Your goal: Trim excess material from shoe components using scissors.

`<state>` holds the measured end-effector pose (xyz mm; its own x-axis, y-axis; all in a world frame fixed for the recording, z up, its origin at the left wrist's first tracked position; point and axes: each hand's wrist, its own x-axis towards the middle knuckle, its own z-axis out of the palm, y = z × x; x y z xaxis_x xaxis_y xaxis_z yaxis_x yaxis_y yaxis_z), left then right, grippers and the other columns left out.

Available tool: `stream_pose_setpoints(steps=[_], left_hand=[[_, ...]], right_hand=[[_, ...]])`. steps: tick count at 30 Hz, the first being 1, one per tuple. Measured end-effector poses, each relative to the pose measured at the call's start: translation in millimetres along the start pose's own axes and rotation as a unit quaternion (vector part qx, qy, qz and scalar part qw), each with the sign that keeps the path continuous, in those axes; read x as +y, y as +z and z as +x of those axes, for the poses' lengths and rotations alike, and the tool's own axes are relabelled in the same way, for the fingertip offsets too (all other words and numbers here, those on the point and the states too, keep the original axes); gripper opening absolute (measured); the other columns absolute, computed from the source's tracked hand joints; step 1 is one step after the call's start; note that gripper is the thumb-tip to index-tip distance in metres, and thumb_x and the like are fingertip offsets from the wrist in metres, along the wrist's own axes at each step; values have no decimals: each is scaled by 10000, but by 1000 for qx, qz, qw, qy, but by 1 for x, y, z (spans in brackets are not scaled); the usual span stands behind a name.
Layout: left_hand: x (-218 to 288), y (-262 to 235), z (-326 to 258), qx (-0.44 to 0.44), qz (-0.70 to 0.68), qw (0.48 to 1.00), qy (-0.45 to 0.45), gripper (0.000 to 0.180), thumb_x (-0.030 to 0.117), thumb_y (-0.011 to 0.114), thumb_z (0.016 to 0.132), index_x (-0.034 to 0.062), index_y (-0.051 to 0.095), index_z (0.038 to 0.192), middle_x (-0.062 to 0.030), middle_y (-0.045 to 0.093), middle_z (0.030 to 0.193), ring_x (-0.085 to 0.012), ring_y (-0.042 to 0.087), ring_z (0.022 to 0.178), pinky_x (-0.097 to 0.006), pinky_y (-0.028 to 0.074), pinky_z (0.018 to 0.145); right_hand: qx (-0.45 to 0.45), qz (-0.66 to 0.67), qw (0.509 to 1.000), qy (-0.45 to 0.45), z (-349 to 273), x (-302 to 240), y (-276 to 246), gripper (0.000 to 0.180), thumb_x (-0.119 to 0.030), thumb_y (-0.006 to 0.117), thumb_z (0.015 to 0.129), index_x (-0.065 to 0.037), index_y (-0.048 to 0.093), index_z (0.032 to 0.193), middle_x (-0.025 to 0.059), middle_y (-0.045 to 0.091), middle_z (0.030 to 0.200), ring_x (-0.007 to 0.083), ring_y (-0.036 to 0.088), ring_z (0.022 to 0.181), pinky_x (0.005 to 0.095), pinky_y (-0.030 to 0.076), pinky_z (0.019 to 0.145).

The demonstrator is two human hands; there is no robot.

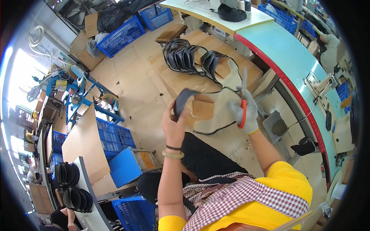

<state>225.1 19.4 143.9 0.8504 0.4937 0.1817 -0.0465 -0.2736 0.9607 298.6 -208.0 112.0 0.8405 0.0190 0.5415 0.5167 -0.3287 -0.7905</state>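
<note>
My left hand (173,124) is closed on the black end of a shoe upper (220,111), thumb on top, holding it over my lap. The upper is cream inside with dark edging and a brown patch. At its other end is my right hand (246,111), in a pale glove, closed around red-handled scissors (243,116) with the blades pointing up and away. Whether the gloved fingers also pinch the upper is blurred. Just beyond, a row of black uppers (180,56) lies overlapped on a cardboard box (162,71), its near end close to the held piece.
A pale green worktable (283,46) with a red edge curves along the right. A foot pedal (274,126) stands below it. Blue crates (122,35) sit at the back left. A brown stool (171,33) adjoins the box. Black curved pieces (77,199) rest on a shelf at lower left.
</note>
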Motion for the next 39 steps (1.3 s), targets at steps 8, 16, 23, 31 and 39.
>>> stream_pose_setpoints(steps=[8,16,23,31,39], left_hand=[[58,7,-20,-126,71,955,257,499,26,670,805,12,513,1278,-164,542,1278,-262,508,1197,-390,439,969],[-80,-132,-122,138,32,986,-88,273,36,591,880,-22,601,1146,-93,644,1019,-173,646,839,-268,532,725],[-150,-299,-284,517,153,814,-215,253,163,537,941,8,597,1132,-79,666,957,-117,606,707,-227,484,540],[-257,-336,-489,110,410,699,-575,389,422,575,757,110,727,932,-105,678,1049,-314,622,1013,-400,475,891],[-299,-293,-602,273,207,607,-717,640,491,663,780,-74,624,1077,-272,581,1187,-347,547,1152,-401,427,986]], right_hand=[[251,114,928,251,68,115,11,444,-260,658,772,-21,568,1135,101,625,954,193,599,865,325,476,757],[127,-92,933,324,85,214,27,442,-298,671,723,-22,588,1058,192,647,946,342,632,894,389,486,795],[128,-83,951,271,108,250,61,246,-290,453,927,-67,557,922,146,613,835,307,603,787,417,461,686],[-16,-298,954,-33,171,250,2,108,-153,531,795,-190,472,712,3,433,651,201,516,656,365,413,563],[76,-410,899,138,134,101,-19,269,-345,647,835,-80,690,826,91,677,791,217,638,700,343,501,609]])
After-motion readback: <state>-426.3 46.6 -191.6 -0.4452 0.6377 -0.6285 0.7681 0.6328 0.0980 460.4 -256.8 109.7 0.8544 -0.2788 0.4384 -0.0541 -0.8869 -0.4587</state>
